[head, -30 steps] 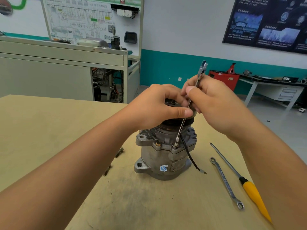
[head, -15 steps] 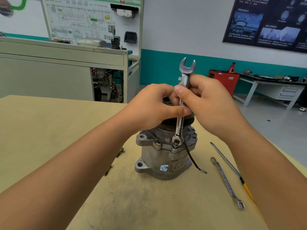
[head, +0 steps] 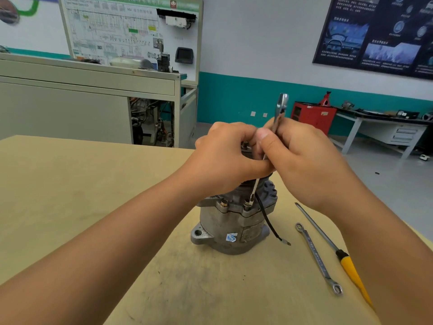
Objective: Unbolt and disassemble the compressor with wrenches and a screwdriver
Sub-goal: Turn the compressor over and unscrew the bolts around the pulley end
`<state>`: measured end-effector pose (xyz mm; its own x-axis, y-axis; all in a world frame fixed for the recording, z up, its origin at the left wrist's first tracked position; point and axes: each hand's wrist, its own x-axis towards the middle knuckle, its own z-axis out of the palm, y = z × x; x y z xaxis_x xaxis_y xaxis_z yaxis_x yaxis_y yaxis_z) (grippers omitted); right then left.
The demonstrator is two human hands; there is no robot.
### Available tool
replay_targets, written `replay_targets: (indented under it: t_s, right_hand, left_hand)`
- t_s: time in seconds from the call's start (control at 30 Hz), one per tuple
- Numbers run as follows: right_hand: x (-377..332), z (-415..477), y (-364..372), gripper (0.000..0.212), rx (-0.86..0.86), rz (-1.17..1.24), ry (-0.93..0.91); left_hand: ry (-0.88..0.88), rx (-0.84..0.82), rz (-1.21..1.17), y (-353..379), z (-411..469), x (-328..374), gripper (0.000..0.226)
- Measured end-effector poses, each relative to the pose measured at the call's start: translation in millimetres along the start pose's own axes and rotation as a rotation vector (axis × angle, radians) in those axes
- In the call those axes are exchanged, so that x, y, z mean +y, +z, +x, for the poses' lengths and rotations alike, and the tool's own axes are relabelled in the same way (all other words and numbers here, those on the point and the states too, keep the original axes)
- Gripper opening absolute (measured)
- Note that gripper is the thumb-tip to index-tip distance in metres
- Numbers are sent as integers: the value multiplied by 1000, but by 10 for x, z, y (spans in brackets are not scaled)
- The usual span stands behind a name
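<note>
A grey metal compressor [head: 230,225] stands upright on the tan table [head: 82,195], its black pulley mostly hidden under my hands. A silver combination wrench [head: 280,109] stands nearly upright, its lower ring end on a bolt [head: 248,203] at the compressor's flange. A second bolt [head: 224,204] sits to its left. My left hand [head: 225,158] and my right hand [head: 302,160] both pinch the wrench's shaft above the pulley. The wrench's open end shows edge-on above my fingers. A black wire [head: 269,224] hangs from the compressor to the table.
A second silver wrench [head: 316,256] and a yellow-handled screwdriver [head: 346,263] lie on the table right of the compressor. Beyond the table's far edge stand a grey training bench [head: 89,90], a red cabinet [head: 312,116] and a workbench [head: 384,127].
The wrench has been spun about its long axis on the bolt: edge-on a second ago, face-on half a second ago, edge-on again now. Both hands stay pinching its shaft.
</note>
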<state>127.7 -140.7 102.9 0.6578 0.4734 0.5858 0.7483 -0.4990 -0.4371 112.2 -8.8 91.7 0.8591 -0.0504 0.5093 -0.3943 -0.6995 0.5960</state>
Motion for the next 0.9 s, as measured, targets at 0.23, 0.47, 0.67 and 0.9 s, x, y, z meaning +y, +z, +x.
replay_targets:
  t_s: [0.23, 0.47, 0.67, 0.9]
  right_hand:
    - [129, -42, -103, 14, 11, 85, 22]
    - [214, -6, -100, 22, -15, 291, 47]
    - [183, 36, -7, 22, 36, 311, 72]
    - [192, 68, 5, 33, 34, 219, 97]
  left_hand:
    - [16, -107, -34, -47, 30, -53, 21]
    - [24, -66, 5, -57, 33, -56, 23]
    - [18, 23, 75, 22, 2, -25, 28]
    - [20, -68, 62, 13, 32, -75, 5]
